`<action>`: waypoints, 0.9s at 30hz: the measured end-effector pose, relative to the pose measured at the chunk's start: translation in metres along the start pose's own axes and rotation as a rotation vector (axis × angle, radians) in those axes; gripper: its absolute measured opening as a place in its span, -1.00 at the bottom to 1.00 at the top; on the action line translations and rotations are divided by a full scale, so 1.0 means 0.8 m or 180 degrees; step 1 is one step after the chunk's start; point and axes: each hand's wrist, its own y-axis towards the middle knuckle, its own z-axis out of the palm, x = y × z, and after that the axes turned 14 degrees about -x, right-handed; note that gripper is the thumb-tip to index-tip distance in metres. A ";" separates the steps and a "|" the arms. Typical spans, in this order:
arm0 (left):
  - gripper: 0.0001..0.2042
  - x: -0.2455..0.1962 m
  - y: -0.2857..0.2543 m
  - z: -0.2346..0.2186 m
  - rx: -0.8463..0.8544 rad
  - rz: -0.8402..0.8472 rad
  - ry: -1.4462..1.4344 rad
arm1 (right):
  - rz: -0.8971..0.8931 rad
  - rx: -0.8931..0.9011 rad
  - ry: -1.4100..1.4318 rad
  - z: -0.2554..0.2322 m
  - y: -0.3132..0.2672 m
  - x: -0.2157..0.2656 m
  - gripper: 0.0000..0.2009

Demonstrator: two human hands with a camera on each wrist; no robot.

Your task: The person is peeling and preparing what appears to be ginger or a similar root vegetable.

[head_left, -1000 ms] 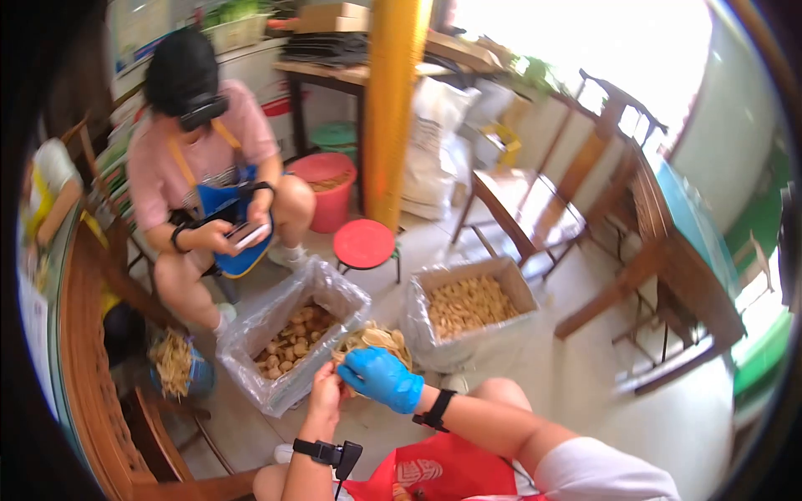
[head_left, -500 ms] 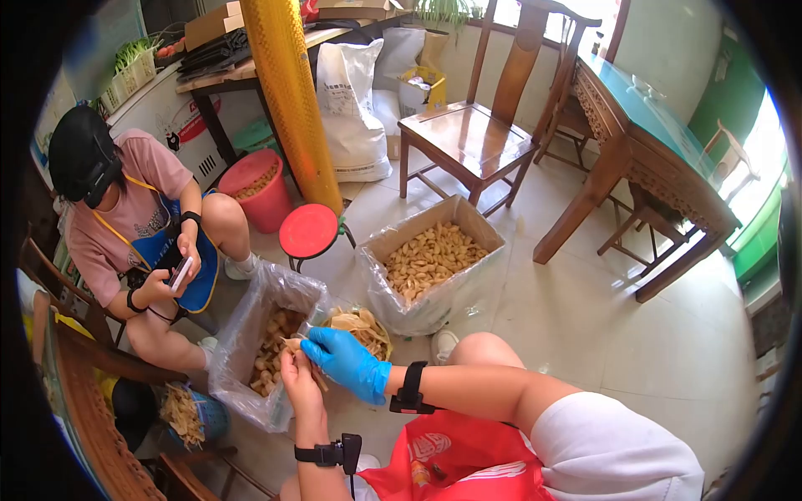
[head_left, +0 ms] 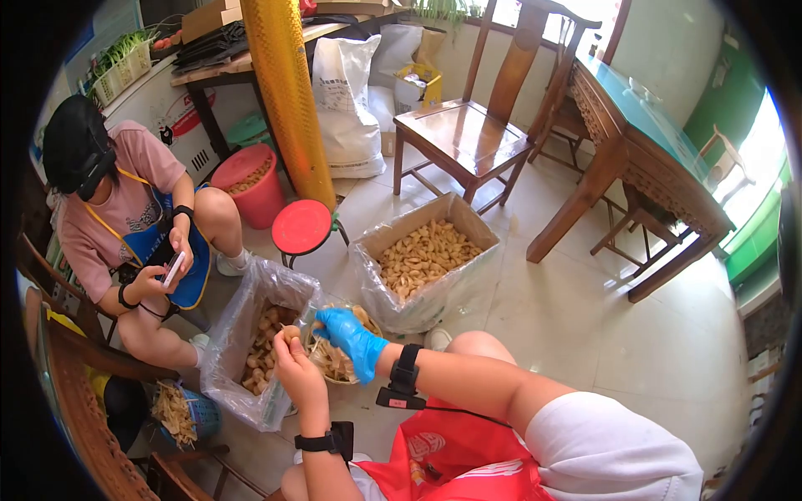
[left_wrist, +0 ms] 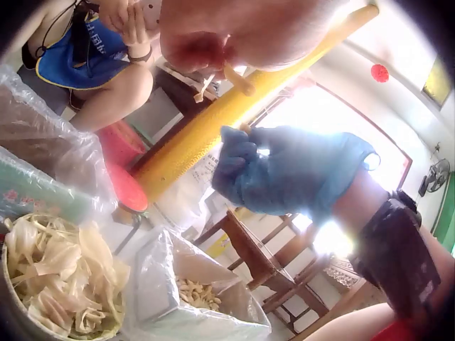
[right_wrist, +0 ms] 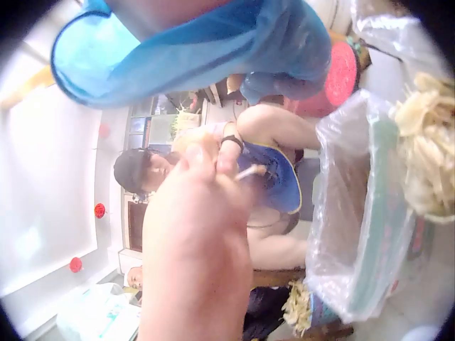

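My bare left hand (head_left: pixel 302 380) pinches a small, roundish tan piece (head_left: pixel 290 333) between thumb and fingers, over the edge of a plastic-lined box (head_left: pixel 219 380) of brown, rounded pieces. In the left wrist view, pale stalk-like ends (left_wrist: pixel 239 80) stick out below that hand. My right hand (head_left: pixel 349 338), in a blue glove, is a short way to the right with its fingers curled. A tan scrap (right_wrist: pixel 233 84) shows at its fingertips in the right wrist view. Beneath the hands is a round basket (left_wrist: pixel 8 280) heaped with pale, papery peelings (left_wrist: pixel 67 270).
A second lined box (head_left: pixel 393 313) holds pale yellow pieces. A red stool (head_left: pixel 302 227) and a pink bucket (head_left: pixel 255 196) stand behind. At left, a seated person (head_left: pixel 138 200) holds a phone (head_left: pixel 174 270) near a blue basket (head_left: pixel 205 411) of peelings. A wooden chair (head_left: pixel 468 138) stands further back.
My hands were together at the piece; now they are apart, the gloved right hand drawn off from the left. The head view has swung right and down since the first frame.
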 end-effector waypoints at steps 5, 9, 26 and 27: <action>-0.79 0.015 0.003 -0.010 0.0038 -0.0003 -0.0017 | -0.3719 -0.1242 -0.1589 -0.045 0.005 0.081 -0.80; -0.81 0.030 -0.001 -0.016 0.0370 -0.0006 0.0096 | -0.3800 -0.3051 -0.2181 -0.139 0.091 0.092 -0.72; -0.90 0.057 -0.010 -0.012 0.1037 -0.0706 -0.0539 | -0.2218 0.1442 -0.3180 -0.031 -0.001 0.011 -0.60; -0.89 0.058 -0.007 -0.010 0.1046 -0.0802 -0.0620 | -0.2037 0.1278 -0.2983 -0.024 -0.005 0.015 -0.60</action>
